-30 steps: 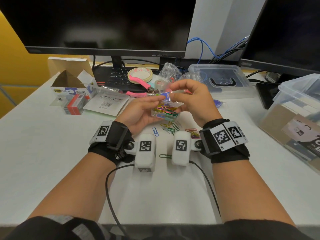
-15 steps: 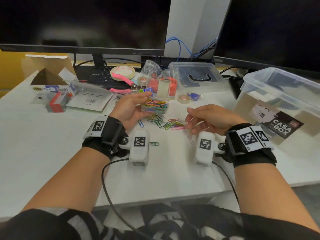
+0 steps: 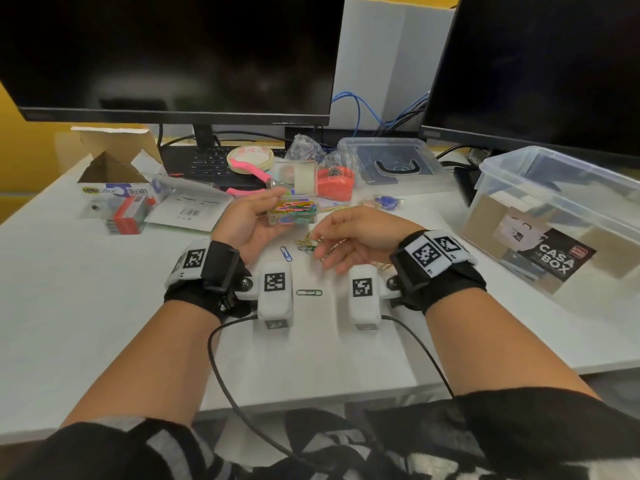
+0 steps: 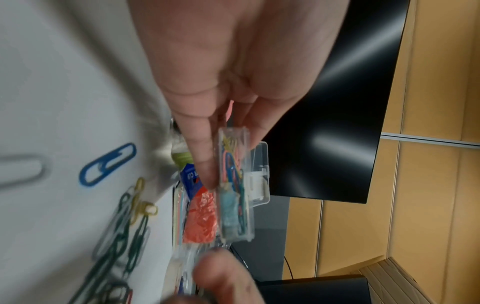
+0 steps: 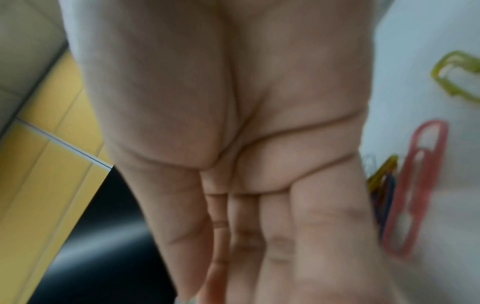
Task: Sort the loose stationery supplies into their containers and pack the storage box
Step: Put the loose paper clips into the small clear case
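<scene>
a broad white matte desk [image 3: 69, 306] fills the lower view, its front edge running toward 5 o'clock. at 11 o'clock stands a wide black monitor [image 3: 166, 53] with a dark screen; a second black monitor [image 3: 540, 64] sits at 1 o'clock. between them, at 12 o'clock, a pale grey wall panel [image 3: 381, 57] with blue cables [image 3: 360, 109] below. a yellow wall [image 3: 20, 147] shows at 9 o'clock. the light is even and soft.

1. Our left hand [image 3: 250, 221] is raised, palm turned inward, with thumb and fingers [image 4: 205, 162] pinching a small clear box.
2. Our right hand [image 3: 349, 237] hovers just to its right, palm down, fingers loosely extended, holding nothing.
</scene>
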{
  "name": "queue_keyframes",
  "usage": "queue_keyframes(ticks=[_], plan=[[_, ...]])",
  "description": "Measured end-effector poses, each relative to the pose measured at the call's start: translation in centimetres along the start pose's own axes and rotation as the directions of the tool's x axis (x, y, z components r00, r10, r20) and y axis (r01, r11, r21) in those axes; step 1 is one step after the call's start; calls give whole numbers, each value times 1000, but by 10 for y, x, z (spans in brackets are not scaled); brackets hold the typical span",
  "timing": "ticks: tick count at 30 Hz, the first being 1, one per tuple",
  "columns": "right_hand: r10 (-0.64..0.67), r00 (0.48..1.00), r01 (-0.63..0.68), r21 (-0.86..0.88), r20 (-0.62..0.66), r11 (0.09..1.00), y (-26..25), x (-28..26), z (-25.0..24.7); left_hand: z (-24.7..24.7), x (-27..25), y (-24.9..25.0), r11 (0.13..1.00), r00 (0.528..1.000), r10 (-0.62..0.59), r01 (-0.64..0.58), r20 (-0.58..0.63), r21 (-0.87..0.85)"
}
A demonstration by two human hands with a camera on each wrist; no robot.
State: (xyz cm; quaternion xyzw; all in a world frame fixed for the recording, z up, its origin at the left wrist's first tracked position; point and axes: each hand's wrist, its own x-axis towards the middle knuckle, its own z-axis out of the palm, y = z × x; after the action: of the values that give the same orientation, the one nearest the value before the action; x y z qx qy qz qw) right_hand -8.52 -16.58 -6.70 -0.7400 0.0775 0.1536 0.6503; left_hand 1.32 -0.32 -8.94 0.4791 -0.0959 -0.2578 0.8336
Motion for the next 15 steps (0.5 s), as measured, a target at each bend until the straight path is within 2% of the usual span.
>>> queue_keyframes(ticks=[2, 3, 5, 7, 9, 11, 12, 15], plan=[[35, 981, -30, -32, 191, 999, -1, -2, 8, -5, 3, 3, 1000, 1000, 12, -12, -28, -23], [78, 953, -62, -65, 293, 996, 1, -2, 14, -7, 4, 4, 999, 999, 18, -19, -35, -31], [145, 905, -112, -106, 399, 988, 7, 1, 21, -11, 5, 7, 999, 999, 27, -29, -44, -42], [127, 932, -107, -77, 338, 991, 10, 7, 22, -14, 5, 10, 998, 997, 38, -42, -65, -52], [64, 983, -64, -4, 170, 998, 10, 13, 15, -18, 6, 12, 997, 995, 44, -49, -85, -66], [26, 997, -30, 51, 74, 998, 7, 16, 11, -23, 8, 13, 996, 995, 35, -43, -94, -84], [17, 996, -23, 60, 90, 998, 5, 17, 13, -24, 8, 14, 995, 995, 32, -42, -97, -92], [36, 965, -40, 10, 259, 999, 1, 17, 28, -26, 10, 15, 993, 995, 28, -39, -99, -109]])
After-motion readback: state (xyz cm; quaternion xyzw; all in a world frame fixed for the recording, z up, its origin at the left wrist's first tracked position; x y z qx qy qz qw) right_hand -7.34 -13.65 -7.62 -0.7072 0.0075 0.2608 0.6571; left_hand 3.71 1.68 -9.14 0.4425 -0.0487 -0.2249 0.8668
